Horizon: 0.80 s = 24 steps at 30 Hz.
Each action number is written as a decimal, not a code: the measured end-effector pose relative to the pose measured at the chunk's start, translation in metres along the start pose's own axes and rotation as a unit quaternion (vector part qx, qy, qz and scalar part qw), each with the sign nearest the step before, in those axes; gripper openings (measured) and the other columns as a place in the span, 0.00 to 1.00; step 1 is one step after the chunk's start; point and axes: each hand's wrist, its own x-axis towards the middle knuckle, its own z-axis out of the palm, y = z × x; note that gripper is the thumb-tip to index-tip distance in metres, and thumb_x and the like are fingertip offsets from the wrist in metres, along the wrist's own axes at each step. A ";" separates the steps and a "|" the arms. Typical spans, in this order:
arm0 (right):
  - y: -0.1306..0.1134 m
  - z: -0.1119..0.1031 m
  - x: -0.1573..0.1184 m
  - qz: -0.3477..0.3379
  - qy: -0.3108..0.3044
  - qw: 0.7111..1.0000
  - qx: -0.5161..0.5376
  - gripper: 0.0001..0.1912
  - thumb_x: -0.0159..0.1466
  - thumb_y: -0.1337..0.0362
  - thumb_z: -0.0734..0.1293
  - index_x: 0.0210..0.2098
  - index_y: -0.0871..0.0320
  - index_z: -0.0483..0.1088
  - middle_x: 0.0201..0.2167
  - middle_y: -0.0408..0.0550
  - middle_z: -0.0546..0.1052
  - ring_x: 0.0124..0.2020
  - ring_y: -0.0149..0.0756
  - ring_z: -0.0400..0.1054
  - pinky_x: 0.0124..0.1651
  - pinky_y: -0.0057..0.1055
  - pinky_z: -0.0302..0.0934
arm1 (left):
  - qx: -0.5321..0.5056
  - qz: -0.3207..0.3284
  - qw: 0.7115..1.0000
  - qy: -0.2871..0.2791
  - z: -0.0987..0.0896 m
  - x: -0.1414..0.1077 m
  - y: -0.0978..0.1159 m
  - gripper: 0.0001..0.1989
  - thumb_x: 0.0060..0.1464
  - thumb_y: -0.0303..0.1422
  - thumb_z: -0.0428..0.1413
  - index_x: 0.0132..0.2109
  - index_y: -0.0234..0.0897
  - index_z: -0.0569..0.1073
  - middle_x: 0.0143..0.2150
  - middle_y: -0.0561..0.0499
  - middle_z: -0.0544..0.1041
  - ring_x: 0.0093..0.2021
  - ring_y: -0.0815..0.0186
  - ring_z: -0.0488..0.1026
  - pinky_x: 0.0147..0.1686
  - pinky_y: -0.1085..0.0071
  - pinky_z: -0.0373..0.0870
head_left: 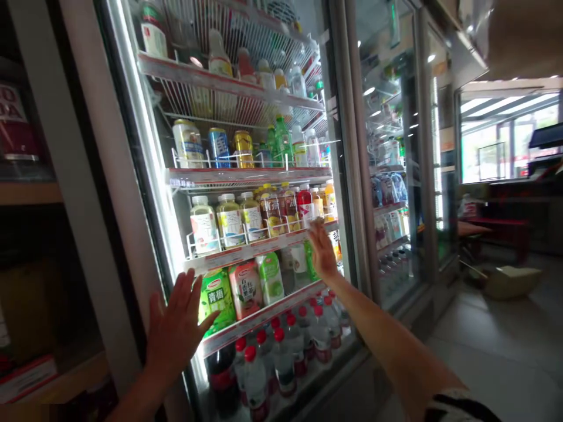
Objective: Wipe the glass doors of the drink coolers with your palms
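Note:
My left hand [176, 322] is raised at the lower left with its fingers spread and nothing in it, in front of the cooler's left edge and beside a green carton [217, 299]. Reaching in from the right, my right hand [323, 249] has its fingers extended and holds nothing. It is in front of the cooler's glass, near a red bottle [304, 202] and a green carton at the shelf's right. Whether either palm touches the glass, I cannot tell. Between the hands stand a pink carton [246, 289] and a light green carton [270, 278].
Bottles with red caps [284, 357] fill the cooler's bottom. Cans [219, 147] and more bottles stand on upper shelves. A second cooler door [387, 152] is to the right, with a pale basin [512, 281] on the floor beyond. A dark shelf [30, 193] borders the left.

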 end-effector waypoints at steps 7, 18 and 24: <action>-0.076 0.023 0.017 -0.051 -0.007 0.998 0.031 0.29 0.62 0.76 0.54 0.63 0.58 0.56 0.68 0.47 0.50 0.69 0.39 0.33 0.68 0.46 0.44 | -0.009 0.001 1.000 -0.010 -0.009 0.004 -0.004 0.33 0.60 0.47 0.35 0.66 0.30 0.48 0.66 0.34 0.56 0.65 0.49 0.54 0.62 0.41 0.37; -0.063 0.018 0.023 0.029 0.017 0.998 0.046 0.30 0.63 0.76 0.53 0.64 0.55 0.54 0.67 0.49 0.51 0.69 0.39 0.35 0.67 0.50 0.44 | -0.006 -0.020 1.000 -0.006 -0.012 0.018 -0.018 0.33 0.61 0.47 0.34 0.67 0.32 0.45 0.67 0.36 0.53 0.67 0.51 0.51 0.63 0.43 0.38; -0.168 0.042 0.027 -0.148 -0.030 0.985 0.080 0.24 0.64 0.71 0.57 0.59 0.55 0.63 0.65 0.46 0.58 0.69 0.39 0.33 0.68 0.45 0.43 | 0.000 -0.025 1.000 -0.002 -0.016 0.019 -0.019 0.34 0.60 0.48 0.34 0.66 0.31 0.46 0.67 0.35 0.54 0.67 0.51 0.51 0.63 0.44 0.37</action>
